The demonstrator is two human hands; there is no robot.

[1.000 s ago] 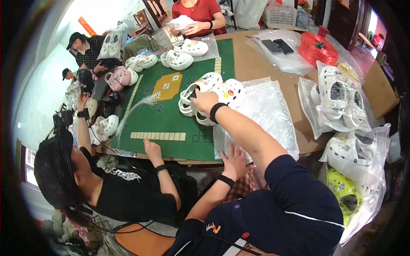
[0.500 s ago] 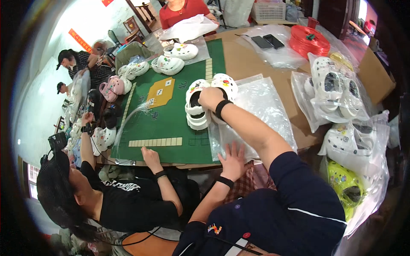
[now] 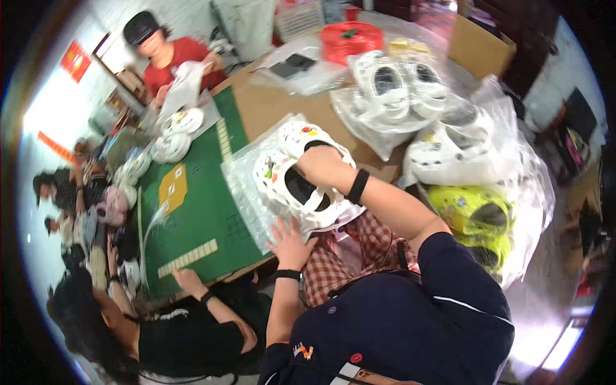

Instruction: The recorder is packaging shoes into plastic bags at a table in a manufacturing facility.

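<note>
A pair of white clogs [image 3: 274, 170] with colourful charms sits over a clear plastic bag [image 3: 242, 172] at the near edge of the table. My right hand [image 3: 324, 168] is closed on the clogs, its fingers reaching into their openings, so the fingertips are hidden. Beside the clogs' heel end, my left hand [image 3: 292, 247] is open with its fingers spread, at the near edge of the bag. Whether it presses on the bag I cannot tell.
Bagged white clogs [image 3: 391, 90] and bagged yellow-green clogs [image 3: 471, 212] are piled to the right. Red twine [image 3: 351, 42] lies at the back. More white clogs [image 3: 172, 147] stand on the green mat [image 3: 212, 192]. A co-worker in black sits left; another in red handles plastic across the table.
My view has swung to the right. The clogs in my right hand have come from the green mat onto the plastic bag, nearer me. My left hand stays spread near the bag's edge.
</note>
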